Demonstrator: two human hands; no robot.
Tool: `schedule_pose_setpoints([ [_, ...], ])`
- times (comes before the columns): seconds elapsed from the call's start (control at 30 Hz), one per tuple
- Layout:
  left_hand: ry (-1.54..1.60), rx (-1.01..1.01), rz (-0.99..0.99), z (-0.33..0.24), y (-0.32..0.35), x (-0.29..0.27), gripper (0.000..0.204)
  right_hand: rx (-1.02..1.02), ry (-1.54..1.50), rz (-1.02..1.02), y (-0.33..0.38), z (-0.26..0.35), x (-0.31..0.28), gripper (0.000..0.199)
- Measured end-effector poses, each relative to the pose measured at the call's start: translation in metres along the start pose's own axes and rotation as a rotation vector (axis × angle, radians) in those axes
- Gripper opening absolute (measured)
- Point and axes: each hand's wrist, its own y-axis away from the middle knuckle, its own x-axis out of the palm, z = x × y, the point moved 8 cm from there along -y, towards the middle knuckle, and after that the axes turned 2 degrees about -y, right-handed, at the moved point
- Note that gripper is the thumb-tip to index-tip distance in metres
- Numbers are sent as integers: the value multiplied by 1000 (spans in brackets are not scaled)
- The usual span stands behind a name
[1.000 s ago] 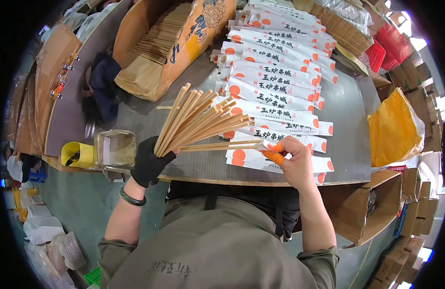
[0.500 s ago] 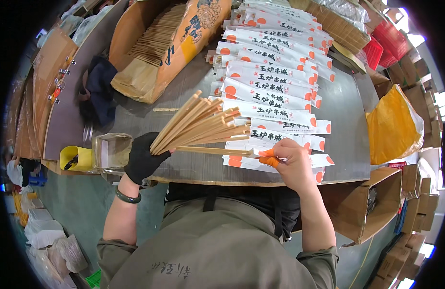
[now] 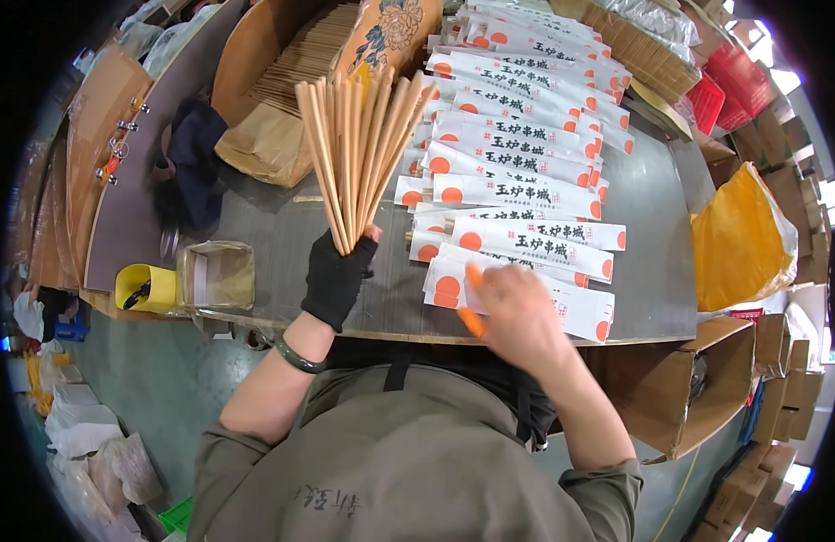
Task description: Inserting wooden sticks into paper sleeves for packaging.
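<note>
- Grey tabletop (image 3: 652, 271) lies under both hands, its near edge close to the person's waist.
- White paper sleeves (image 3: 517, 163) with red-orange dots overlap in a long column running away from the person; each sleeve's long axis goes roughly left to right, the right end slightly nearer the person.
- Wooden sticks (image 3: 359, 154) stand fanned left of the column, long axes pointing away from the person, so roughly crosswise to the sleeves; their near ends gather in the glove.
- Right hand (image 3: 521, 312), blurred, is over the nearest sleeves and is clearly the closer hand to them; whether it pinches one or is empty, I cannot tell.
- Left hand (image 3: 339, 280), in a black glove, is closed around the sticks, well apart from the nearest sleeves' left ends.
- Orange finger wraps (image 3: 473, 322) on the right hand point leftward, toward the left hand.
</note>
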Motion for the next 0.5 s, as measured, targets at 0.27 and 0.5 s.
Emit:
schedule_pose_setpoints([
  [0.27,-176,253,-278,-4,8,-29,23,-124,24,-184,20,12,7,25],
  [0.5,-275,198,-204,0,16,-41,24,-146,-25,-278,20,7,1,18],
])
